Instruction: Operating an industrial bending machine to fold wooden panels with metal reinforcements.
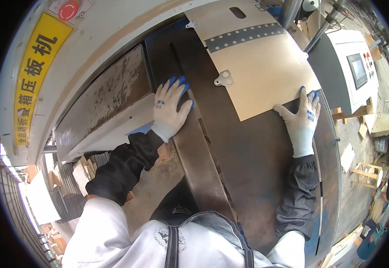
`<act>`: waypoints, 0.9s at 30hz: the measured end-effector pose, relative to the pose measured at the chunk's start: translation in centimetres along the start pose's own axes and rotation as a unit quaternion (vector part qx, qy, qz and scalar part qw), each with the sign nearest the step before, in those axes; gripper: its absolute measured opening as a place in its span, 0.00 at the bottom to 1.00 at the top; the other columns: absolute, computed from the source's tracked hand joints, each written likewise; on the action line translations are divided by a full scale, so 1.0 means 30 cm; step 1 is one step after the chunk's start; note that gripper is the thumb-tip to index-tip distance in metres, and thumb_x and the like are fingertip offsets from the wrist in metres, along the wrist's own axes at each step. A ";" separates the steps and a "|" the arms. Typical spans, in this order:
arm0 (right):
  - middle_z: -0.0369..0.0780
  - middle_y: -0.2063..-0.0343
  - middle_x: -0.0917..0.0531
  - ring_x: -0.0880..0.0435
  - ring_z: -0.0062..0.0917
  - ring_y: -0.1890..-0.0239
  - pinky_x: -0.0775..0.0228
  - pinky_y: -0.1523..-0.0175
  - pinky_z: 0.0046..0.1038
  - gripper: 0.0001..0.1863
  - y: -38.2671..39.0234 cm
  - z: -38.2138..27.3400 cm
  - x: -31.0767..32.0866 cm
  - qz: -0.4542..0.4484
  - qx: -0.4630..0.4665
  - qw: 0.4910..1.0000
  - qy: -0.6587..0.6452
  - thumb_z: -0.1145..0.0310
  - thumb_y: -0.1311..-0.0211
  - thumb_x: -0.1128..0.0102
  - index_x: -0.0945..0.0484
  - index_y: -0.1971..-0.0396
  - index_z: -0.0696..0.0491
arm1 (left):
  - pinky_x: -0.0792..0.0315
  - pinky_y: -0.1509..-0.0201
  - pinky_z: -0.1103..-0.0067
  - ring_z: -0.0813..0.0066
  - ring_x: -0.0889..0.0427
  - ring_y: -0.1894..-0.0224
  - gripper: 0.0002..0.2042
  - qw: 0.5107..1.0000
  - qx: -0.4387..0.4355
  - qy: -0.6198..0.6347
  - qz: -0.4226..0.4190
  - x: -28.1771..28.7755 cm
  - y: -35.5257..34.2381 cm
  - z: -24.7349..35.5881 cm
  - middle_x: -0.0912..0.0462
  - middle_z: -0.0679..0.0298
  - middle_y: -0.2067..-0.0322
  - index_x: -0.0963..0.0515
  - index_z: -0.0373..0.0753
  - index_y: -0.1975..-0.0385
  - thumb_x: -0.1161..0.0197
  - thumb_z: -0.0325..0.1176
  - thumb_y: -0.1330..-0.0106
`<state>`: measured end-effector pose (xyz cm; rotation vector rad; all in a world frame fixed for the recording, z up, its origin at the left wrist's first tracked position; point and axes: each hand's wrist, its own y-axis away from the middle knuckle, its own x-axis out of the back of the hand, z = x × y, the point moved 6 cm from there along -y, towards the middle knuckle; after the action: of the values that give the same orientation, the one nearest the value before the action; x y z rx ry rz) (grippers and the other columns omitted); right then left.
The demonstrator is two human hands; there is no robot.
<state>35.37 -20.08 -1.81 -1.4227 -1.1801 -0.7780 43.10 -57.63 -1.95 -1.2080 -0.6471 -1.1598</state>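
Observation:
A flat tan panel [266, 80] lies on the dark metal machine bed [252, 165]. Across it runs a dark strip [245, 36] with rows of pale dots, and an oval slot shows near its far end. Metal corner brackets [224, 78] stick out along its sides. My left hand [171, 107], in a white glove with blue fingertips, rests flat on the bed's left edge, apart from the panel. My right hand [302, 115], gloved alike, has its fingers spread at the panel's near right corner, with the fingertips on or beside its edge. Neither hand grips anything.
At the left rises the white machine body with a yellow label [42, 71] and a red emergency button [68, 10]. A control box [346, 67] with a screen stands at the right. Beyond it are a wooden stool [366, 175] and scattered boards. Stacked dark panels [67, 187] stand lower left.

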 end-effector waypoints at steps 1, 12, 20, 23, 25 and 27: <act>0.65 0.31 0.30 0.42 0.54 0.21 0.58 0.17 0.49 0.57 0.000 -0.001 -0.002 -0.002 0.000 1.000 0.000 0.34 0.46 0.26 0.33 0.29 0.65 | 0.45 0.20 0.53 0.45 0.35 0.24 0.22 1.000 0.000 -0.001 0.004 0.002 0.002 -0.001 0.25 0.53 0.30 0.22 0.35 0.38 0.35 0.37 0.30; 0.64 0.32 0.28 0.40 0.54 0.21 0.58 0.17 0.49 0.58 0.004 0.004 0.000 -0.010 -0.007 1.000 -0.001 0.33 0.46 0.27 0.33 0.29 0.65 | 0.45 0.21 0.52 0.46 0.35 0.25 0.22 1.000 0.006 0.001 0.011 -0.015 0.008 -0.022 0.24 0.54 0.31 0.21 0.38 0.40 0.34 0.41 0.30; 0.64 0.29 0.31 0.43 0.55 0.21 0.60 0.16 0.47 0.60 -0.008 0.015 -0.010 -0.031 -0.020 0.999 0.004 0.29 0.45 0.30 0.35 0.26 0.63 | 0.46 0.19 0.54 0.47 0.36 0.24 0.22 1.000 0.010 0.002 0.018 -0.023 0.004 -0.030 0.24 0.54 0.31 0.20 0.38 0.39 0.35 0.42 0.29; 0.64 0.28 0.33 0.44 0.54 0.20 0.61 0.16 0.46 0.61 -0.010 0.010 -0.010 -0.053 -0.030 0.998 0.015 0.27 0.45 0.32 0.37 0.25 0.63 | 0.46 0.19 0.54 0.47 0.35 0.25 0.23 1.000 0.011 -0.008 0.014 -0.024 0.007 -0.031 0.24 0.53 0.31 0.21 0.37 0.39 0.35 0.42 0.29; 0.63 0.28 0.34 0.44 0.54 0.20 0.61 0.16 0.46 0.61 -0.008 0.006 -0.007 -0.050 -0.031 0.998 0.010 0.28 0.45 0.31 0.37 0.25 0.63 | 0.46 0.19 0.53 0.48 0.35 0.25 0.23 1.000 0.013 -0.015 0.018 -0.027 0.008 -0.040 0.24 0.54 0.31 0.20 0.39 0.40 0.35 0.45 0.29; 0.63 0.28 0.34 0.44 0.54 0.20 0.61 0.16 0.46 0.60 -0.006 0.007 -0.007 -0.048 -0.032 0.998 0.006 0.28 0.44 0.31 0.36 0.25 0.63 | 0.46 0.20 0.53 0.48 0.35 0.25 0.23 1.000 0.015 -0.013 0.018 -0.026 0.010 -0.041 0.24 0.54 0.31 0.20 0.39 0.40 0.35 0.45 0.29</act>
<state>35.10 -19.93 -2.00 -1.4196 -1.2311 -0.8959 42.89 -58.53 -3.10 -1.2063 -0.6566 -1.1024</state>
